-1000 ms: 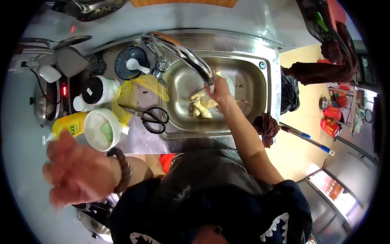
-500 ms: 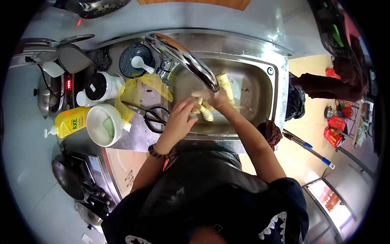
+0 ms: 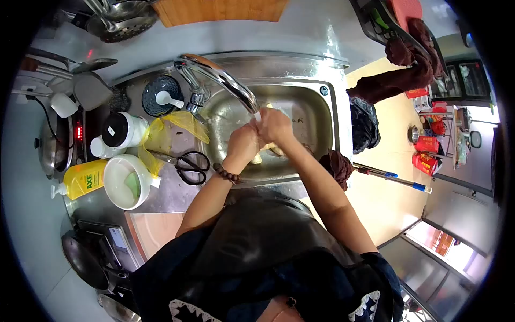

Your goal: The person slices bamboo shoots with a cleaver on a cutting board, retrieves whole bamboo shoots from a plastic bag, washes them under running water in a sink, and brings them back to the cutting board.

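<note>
Under the spout of the chrome faucet (image 3: 228, 80), my two hands are pressed together over the steel sink (image 3: 316, 121). The fingers of my left hand (image 3: 245, 144) are curled in against the other hand; whether anything is inside cannot be made out. My right hand (image 3: 276, 127) is closed, its fingers wrapped round something too hidden to name. Pale, ridged root-like pieces (image 3: 257, 159) lie in the sink just below and behind my hands, mostly covered by them. A thin stream of water seems to meet my fingers.
Left of the sink are black-handled scissors (image 3: 192, 167), a yellow mesh bag (image 3: 185, 124), a white bowl (image 3: 113, 182) with a green sponge, a yellow soap bottle (image 3: 85, 178) and a dark blue bowl (image 3: 155, 88). A brown cloth (image 3: 337, 167) hangs at the sink's right front corner.
My hands were apart over the pale pieces; they have come together under the spout. My left hand's spread fingers have curled in. The whole view has shifted, so the sink appears farther left.
</note>
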### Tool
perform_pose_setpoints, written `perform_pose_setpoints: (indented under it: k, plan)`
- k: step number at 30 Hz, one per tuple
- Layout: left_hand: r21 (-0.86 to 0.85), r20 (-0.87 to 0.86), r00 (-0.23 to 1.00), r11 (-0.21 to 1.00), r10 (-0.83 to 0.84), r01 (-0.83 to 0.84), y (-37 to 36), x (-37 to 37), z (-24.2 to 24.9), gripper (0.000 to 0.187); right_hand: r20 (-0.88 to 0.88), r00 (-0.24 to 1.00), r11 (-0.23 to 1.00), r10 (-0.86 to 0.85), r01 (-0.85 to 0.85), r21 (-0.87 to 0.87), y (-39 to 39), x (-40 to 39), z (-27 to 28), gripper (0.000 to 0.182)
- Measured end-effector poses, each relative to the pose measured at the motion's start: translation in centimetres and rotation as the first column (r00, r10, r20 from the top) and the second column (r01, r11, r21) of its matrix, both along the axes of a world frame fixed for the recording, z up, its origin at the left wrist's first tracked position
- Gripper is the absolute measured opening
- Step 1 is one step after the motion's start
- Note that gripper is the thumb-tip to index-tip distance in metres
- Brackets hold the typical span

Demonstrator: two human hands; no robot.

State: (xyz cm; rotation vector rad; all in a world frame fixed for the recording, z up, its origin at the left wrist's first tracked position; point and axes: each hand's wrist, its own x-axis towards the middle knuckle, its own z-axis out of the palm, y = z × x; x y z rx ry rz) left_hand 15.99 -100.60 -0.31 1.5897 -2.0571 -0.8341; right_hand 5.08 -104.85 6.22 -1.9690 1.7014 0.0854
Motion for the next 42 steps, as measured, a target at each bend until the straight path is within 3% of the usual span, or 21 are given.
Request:
perform_pose_setpoints:
  k: [3,4,5,7,8,9,11,13,15,19,20,22,26,28,31,33,34,35,39,41,42]
  plan:
    - [-0.010,-0.065,0.991,0.993,0.115,-0.116,-0.1,0.1,1.6,0.036,0.072,0.995,0.990,-0.067,0.075,-0.121,0.3,0.8,-0.9,0.029]
    - [0.045,-0.102,0.993,0.998,0.055,-0.050,-0.3,0.9,0.9,0.037,-0.077,0.986,0.722,0.150,-0.162,-0.673,1.9,1.4,-2.6,0.026]
    - [0.041,-0.106,0.993,0.998,0.061,-0.057,-0.4,1.2,0.2,0.037,-0.080,0.984,0.718,0.157,-0.169,-0.675,1.9,1.0,-4.0,0.026]
    - [0.021,-0.298,0.953,0.998,-0.057,0.067,-0.2,1.4,-0.5,0.040,0.005,0.969,0.743,0.246,-0.186,-0.643,1.9,1.1,-2.8,0.018]
    - [0.023,-0.454,0.891,1.000,0.007,0.004,0.5,0.9,-0.7,0.034,-0.021,1.000,0.999,0.004,-0.005,-0.048,-0.1,1.9,-2.2,0.018]
    - [0.027,-0.455,0.891,1.000,0.007,0.006,0.7,0.6,-0.2,0.034,-0.022,1.000,0.999,0.002,-0.003,-0.044,-1.7,1.2,-2.0,0.018]
    - [0.584,-0.665,0.698,0.768,0.267,0.262,0.2,0.6,2.3,0.026,0.243,0.833,0.835,0.496,-0.535,0.128,-4.9,-1.2,-1.6,0.023]
    - [0.570,-0.753,0.584,0.745,0.304,0.347,0.4,1.5,3.2,0.025,0.459,0.850,0.901,0.259,-0.384,0.203,-4.7,-1.0,-1.9,0.034]
    - [0.568,-0.809,0.205,0.646,0.550,0.510,0.4,2.4,2.6,0.037,0.791,0.401,0.835,-0.462,-0.106,0.541,-2.6,-1.3,-1.8,0.045]
    - [0.541,-0.835,0.223,0.674,0.503,0.504,0.0,1.9,2.8,0.061,0.907,0.339,0.914,-0.250,0.391,0.105,1.5,1.8,-1.1,0.034]
    - [0.601,-0.799,0.306,0.695,0.517,0.395,0.0,1.1,3.2,0.072,0.908,0.335,0.909,-0.253,0.403,0.105,1.4,1.3,-1.7,0.034]
    - [0.628,-0.774,0.265,0.645,0.575,0.435,-0.1,0.8,3.0,0.074,0.661,0.735,0.932,-0.152,0.329,-0.151,0.5,0.7,-2.1,0.032]
    - [0.632,-0.762,0.234,0.613,0.605,0.474,-0.2,0.3,1.5,0.082,0.649,0.482,0.797,-0.589,0.480,0.366,-0.5,0.6,-0.2,0.035]
    - [0.671,-0.735,0.255,0.619,0.628,0.409,-0.3,0.2,2.7,0.080,0.693,0.454,0.810,-0.559,0.476,0.341,0.7,0.7,0.8,0.036]
    - [0.738,-0.674,0.253,0.615,0.695,0.277,-0.7,-0.3,3.0,0.078,0.841,0.541,0.823,-0.024,0.489,-0.290,2.2,2.3,0.2,0.042]
    - [0.771,-0.637,0.232,0.599,0.736,0.215,-0.5,-0.7,2.9,0.078,0.665,0.640,0.916,-0.386,0.349,0.196,2.2,1.6,1.5,0.065]
    - [0.771,-0.630,0.176,0.583,0.756,0.258,-0.4,-0.8,2.9,0.077,0.672,0.738,0.875,-0.060,0.363,-0.321,1.8,2.0,-1.7,0.062]
    - [0.767,-0.620,0.121,0.567,0.775,0.300,-0.3,-0.9,2.9,0.076,0.673,0.737,0.875,-0.065,0.366,-0.317,1.6,1.3,-4.5,0.062]
    - [0.767,-0.640,0.318,0.556,0.699,0.320,-0.1,-0.5,2.2,0.065,0.513,0.810,0.926,-0.285,0.372,-0.073,-0.1,0.9,-3.5,0.038]
    - [0.677,-0.728,0.185,0.650,0.660,0.346,0.0,-1.2,1.3,0.061,0.703,0.433,0.802,-0.564,0.490,0.342,-1.2,0.5,-5.3,0.032]
    - [0.750,-0.644,-0.039,0.640,0.764,0.165,-0.4,-2.1,1.7,0.061,0.579,0.805,0.829,-0.129,0.408,-0.383,0.1,1.5,-7.4,0.033]
